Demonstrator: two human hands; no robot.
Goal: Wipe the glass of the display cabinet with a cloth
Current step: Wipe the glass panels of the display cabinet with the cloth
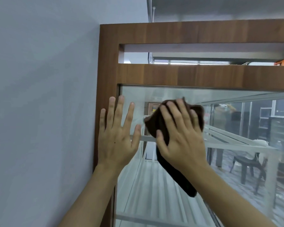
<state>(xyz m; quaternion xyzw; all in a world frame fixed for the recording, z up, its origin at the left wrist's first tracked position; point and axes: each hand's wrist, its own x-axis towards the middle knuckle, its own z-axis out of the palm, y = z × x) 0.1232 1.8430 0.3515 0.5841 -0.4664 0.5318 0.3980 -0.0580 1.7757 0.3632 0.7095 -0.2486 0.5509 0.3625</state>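
Fingers (181, 110) of my right hand (182, 141) lie straight and spread, pressing the brown cloth (154, 123) flat against the cabinet glass (154, 185) near its upper left corner; left hand (116, 138) rests flat, fingers released, across wooden frame (107, 71) and glass.

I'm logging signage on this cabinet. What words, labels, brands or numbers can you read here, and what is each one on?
No text can be read in this picture.
On the wooden frame: no label or brand shows.
On the cloth: no tag or print shows.
On the brown board seen through the glass: it may bear print, but it is too blurred to read.
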